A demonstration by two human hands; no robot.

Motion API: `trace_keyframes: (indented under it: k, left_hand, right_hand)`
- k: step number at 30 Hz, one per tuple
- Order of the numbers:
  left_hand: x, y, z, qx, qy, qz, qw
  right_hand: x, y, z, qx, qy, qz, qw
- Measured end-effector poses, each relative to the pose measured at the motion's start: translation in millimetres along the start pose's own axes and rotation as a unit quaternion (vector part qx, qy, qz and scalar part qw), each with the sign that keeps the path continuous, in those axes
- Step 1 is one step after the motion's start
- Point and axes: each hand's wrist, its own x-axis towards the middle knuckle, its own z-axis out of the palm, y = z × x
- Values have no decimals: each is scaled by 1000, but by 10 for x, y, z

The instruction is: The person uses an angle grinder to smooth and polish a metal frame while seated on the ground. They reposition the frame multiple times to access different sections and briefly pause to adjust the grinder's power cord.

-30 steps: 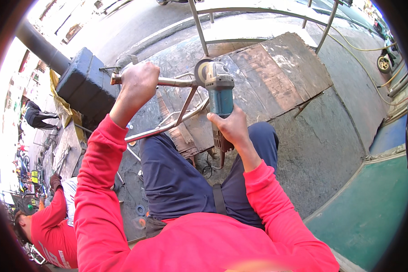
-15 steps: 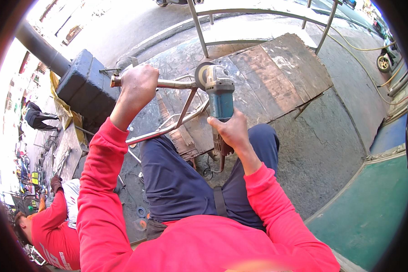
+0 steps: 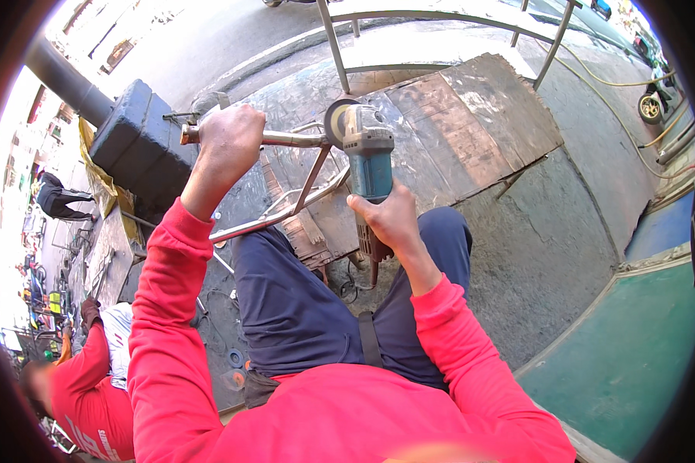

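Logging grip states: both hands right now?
Left hand: closed, holding the metal tube frame.
Right hand: closed, holding the angle grinder.

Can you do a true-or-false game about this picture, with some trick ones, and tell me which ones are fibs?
1. The person's bare right hand holds a teal-and-grey angle grinder. True.
2. The person's bare left hand holds a yellow hose. False: it grips a bent, silvery-brown metal tube frame.
3. The grinder's thin round disc is close to the metal tube frame. True.
4. The person's long sleeves are green. False: they are bright red.
5. A big dark-blue block is to the left of the left hand. True.
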Motion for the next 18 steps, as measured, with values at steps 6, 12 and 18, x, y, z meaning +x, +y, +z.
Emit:
trace_keyframes:
  k: [6,12,18]
  left_hand:
    - [50,-30,-2,14,-28,-13,999]
    - [103,-83,34,14,-30,-14,999]
    - [55,-60,39,17,-21,-8,1000]
  right_hand:
    - [12,20,-43,-16,2,-5,1000]
    - [25,35,-36,-9,-3,9,1000]
    - [18,63,46,3,19,-8,1000]
